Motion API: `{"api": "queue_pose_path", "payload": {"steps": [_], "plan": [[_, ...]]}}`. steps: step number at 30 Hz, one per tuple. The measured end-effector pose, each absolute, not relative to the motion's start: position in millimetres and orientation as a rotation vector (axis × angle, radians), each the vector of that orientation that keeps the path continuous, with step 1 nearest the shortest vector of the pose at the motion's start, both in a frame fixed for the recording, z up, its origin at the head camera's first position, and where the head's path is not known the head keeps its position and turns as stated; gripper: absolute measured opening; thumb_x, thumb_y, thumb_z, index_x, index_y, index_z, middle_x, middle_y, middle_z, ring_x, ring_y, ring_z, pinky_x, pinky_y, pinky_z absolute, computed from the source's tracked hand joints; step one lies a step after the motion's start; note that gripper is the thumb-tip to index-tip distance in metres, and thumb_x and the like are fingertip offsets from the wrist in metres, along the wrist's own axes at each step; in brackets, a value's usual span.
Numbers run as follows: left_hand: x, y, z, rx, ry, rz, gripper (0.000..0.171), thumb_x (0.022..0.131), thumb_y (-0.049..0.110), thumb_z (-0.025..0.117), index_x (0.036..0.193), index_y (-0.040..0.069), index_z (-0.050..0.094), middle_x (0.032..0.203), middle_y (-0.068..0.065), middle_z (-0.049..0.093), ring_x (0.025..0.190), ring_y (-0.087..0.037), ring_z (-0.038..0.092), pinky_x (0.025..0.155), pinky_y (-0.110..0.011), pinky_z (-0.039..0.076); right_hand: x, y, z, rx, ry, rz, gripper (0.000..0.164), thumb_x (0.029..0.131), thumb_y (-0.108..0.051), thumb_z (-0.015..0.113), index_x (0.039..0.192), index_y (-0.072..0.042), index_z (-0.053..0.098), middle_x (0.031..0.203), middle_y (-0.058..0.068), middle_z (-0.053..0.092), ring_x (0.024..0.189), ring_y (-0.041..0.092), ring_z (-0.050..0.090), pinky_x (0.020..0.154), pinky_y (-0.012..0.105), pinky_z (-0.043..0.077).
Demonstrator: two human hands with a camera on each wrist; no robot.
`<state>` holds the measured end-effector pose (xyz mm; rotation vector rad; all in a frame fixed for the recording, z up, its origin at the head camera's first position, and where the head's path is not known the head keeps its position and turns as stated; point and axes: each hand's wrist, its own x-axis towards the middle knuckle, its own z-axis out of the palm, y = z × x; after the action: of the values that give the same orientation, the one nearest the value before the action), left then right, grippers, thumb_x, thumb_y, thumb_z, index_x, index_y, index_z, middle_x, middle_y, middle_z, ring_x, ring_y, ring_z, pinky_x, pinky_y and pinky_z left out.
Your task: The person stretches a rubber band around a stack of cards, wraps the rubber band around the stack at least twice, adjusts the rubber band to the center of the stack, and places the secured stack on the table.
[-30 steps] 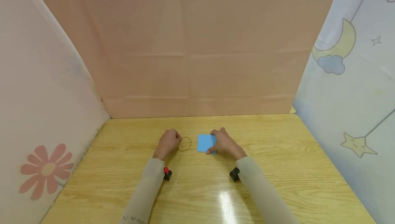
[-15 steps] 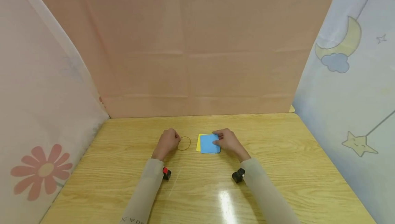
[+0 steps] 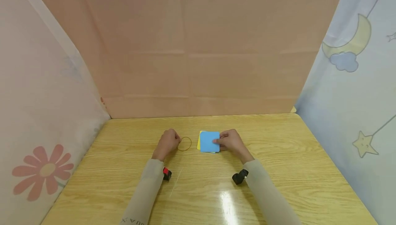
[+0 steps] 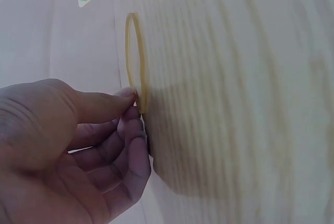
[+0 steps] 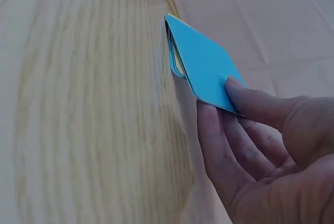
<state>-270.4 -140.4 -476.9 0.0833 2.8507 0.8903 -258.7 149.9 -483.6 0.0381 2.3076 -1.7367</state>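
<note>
Left hand [image 3: 167, 144]: fingers pinch rubber band [image 4: 142, 67] close over bench [image 3: 102, 173]. Right hand [image 3: 234, 143]: fingers grasp card stack [image 3: 207, 143], edges uneven, near band. Gathering step, apparently; next likely calls for squaring cards.

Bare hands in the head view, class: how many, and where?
2. The bare left hand pinches a thin yellow round band, left of centre; the bare right hand, further right, grips blue and yellow square cards.

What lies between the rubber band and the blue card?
In the head view, a bare strip of table, then the edge of a yellow card showing from under the blue card, on the side facing the rubber band.
</note>
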Motion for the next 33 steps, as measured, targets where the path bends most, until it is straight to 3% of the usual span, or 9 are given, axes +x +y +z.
{"api": "queue_pose_path", "payload": {"steps": [3, 5, 8, 10, 13, 16, 19, 28, 33], "plan": [[-268.8, -140.5, -478.3, 0.099, 2.841, 0.876, 0.020, 0.105, 0.011, 0.062, 0.107, 0.003, 0.080, 0.103, -0.011, 0.078, 0.071, -0.015, 0.060, 0.060, -0.027, 0.047, -257.1, 151.4, -485.0, 0.083, 2.194, -1.828, 0.029, 0.088, -0.004, 0.083, 0.074, -0.004, 0.058, 0.073, 0.005, 0.067, 0.069, 0.017, 0.075, 0.067, 0.035, 0.066], [-268.2, -140.4, -479.2, 0.132, 2.828, 0.852, 0.030, 0.107, 0.007, 0.055, 0.086, 0.003, 0.076, 0.079, -0.004, 0.068, 0.059, -0.012, 0.044, 0.053, -0.025, 0.036, -256.2, 153.2, -485.4, 0.091, 2.148, -1.869, 0.023, 0.088, -0.003, 0.084, 0.078, 0.000, 0.063, 0.075, 0.005, 0.068, 0.070, 0.016, 0.074, 0.069, 0.034, 0.066], [-267.4, -139.8, -481.1, 0.191, 2.808, 0.851, 0.048, 0.105, 0.000, 0.046, 0.059, 0.012, 0.047, 0.059, 0.004, 0.035, 0.054, -0.012, 0.022, 0.049, -0.025, 0.021, -254.7, 156.6, -485.6, 0.100, 2.115, -1.898, 0.016, 0.087, -0.005, 0.085, 0.089, 0.005, 0.071, 0.079, 0.004, 0.070, 0.070, 0.014, 0.072, 0.071, 0.032, 0.065], [-266.8, -139.5, -482.3, 0.227, 2.792, 0.859, 0.049, 0.105, 0.000, 0.042, 0.061, 0.017, 0.030, 0.060, 0.003, 0.020, 0.055, -0.013, 0.016, 0.049, -0.026, 0.017, -253.4, 158.8, -484.5, 0.105, 2.117, -1.894, 0.021, 0.088, -0.007, 0.085, 0.100, 0.006, 0.075, 0.083, 0.004, 0.073, 0.072, 0.012, 0.073, 0.071, 0.031, 0.065], [-264.3, -138.8, -482.7, 0.258, 2.792, 0.906, 0.042, 0.108, 0.003, 0.044, 0.067, 0.013, 0.044, 0.064, 0.003, 0.033, 0.057, -0.013, 0.027, 0.051, -0.025, 0.025, -251.0, 162.5, -482.4, 0.109, 2.116, -1.884, 0.032, 0.089, -0.012, 0.085, 0.114, 0.006, 0.076, 0.090, 0.004, 0.077, 0.074, 0.011, 0.074, 0.073, 0.030, 0.065], [-260.9, -137.4, -480.6, 0.269, 2.780, 0.961, 0.023, 0.111, 0.008, 0.046, 0.095, 0.002, 0.062, 0.081, -0.004, 0.056, 0.066, -0.015, 0.046, 0.059, -0.026, 0.040, -248.0, 167.3, -481.0, 0.096, 2.112, -1.876, 0.038, 0.091, -0.015, 0.084, 0.120, 0.008, 0.073, 0.092, 0.005, 0.078, 0.076, 0.011, 0.075, 0.075, 0.031, 0.065], [-258.6, -135.8, -477.8, 0.274, 2.758, 1.028, 0.019, 0.111, 0.009, 0.048, 0.114, -0.002, 0.064, 0.095, -0.010, 0.067, 0.075, -0.018, 0.056, 0.065, -0.029, 0.048, -244.3, 172.3, -480.5, 0.096, 2.070, -1.900, 0.039, 0.092, -0.013, 0.082, 0.122, 0.009, 0.072, 0.094, 0.006, 0.079, 0.079, 0.014, 0.077, 0.079, 0.035, 0.066], [-251.7, -132.2, -473.8, 0.314, 2.789, 1.109, 0.016, 0.104, 0.009, 0.065, 0.112, 0.001, 0.076, 0.102, -0.008, 0.077, 0.085, -0.016, 0.069, 0.074, -0.034, 0.059, -233.7, 184.6, -478.1, 0.116, 2.033, -1.909, 0.023, 0.092, -0.012, 0.083, 0.103, 0.005, 0.073, 0.084, 0.003, 0.075, 0.077, 0.015, 0.077, 0.077, 0.034, 0.066], [-247.5, -130.4, -470.0, 0.291, 2.792, 1.091, 0.016, 0.102, 0.015, 0.071, 0.109, 0.007, 0.082, 0.108, -0.008, 0.079, 0.094, -0.019, 0.072, 0.082, -0.038, 0.063, -228.1, 189.8, -478.4, 0.111, 2.039, -1.902, 0.030, 0.091, -0.011, 0.083, 0.111, 0.009, 0.074, 0.085, 0.003, 0.077, 0.076, 0.015, 0.077, 0.075, 0.032, 0.066]]}}
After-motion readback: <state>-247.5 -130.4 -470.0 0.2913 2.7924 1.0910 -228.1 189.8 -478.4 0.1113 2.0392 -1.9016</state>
